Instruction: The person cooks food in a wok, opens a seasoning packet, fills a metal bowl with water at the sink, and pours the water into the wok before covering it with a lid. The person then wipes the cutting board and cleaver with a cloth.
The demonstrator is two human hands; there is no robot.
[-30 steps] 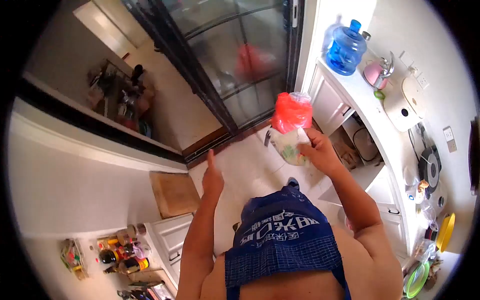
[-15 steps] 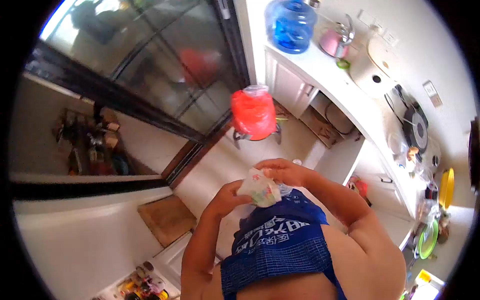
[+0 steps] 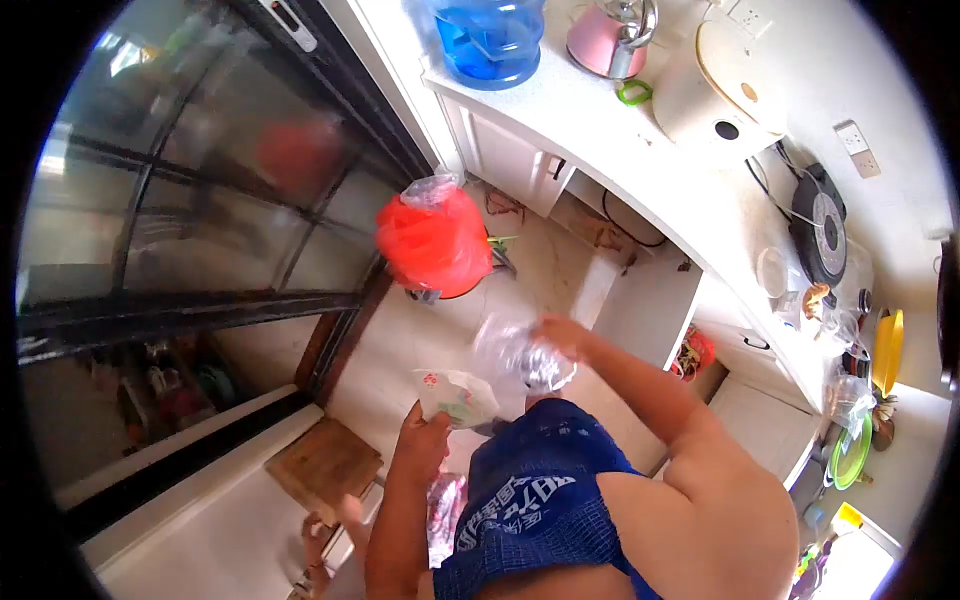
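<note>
Pinched in my left hand (image 3: 427,440) is a whitish paper packet (image 3: 455,393) with a red and green floral print. My right hand (image 3: 562,337), to the right and a little higher, is closed on a crumpled clear plastic bag (image 3: 505,350). Something shiny shows in the lower part of that bag, but I cannot make it out. Both hands are in front of my blue apron (image 3: 530,490), which has white lettering. Floor lies beneath the packet and the bag.
A red plastic bag (image 3: 435,240) covers a bin ahead. The counter (image 3: 690,215) on the right carries a blue water bottle (image 3: 488,45), a pink kettle (image 3: 605,42) and a cream appliance (image 3: 710,100). Another person's hand (image 3: 320,545) shows at lower left, near a wooden board (image 3: 325,470).
My hands have moved apart. The packet has gone left with my left hand, and the clear bag now spreads out from my right hand. Another person's hand has come into view.
</note>
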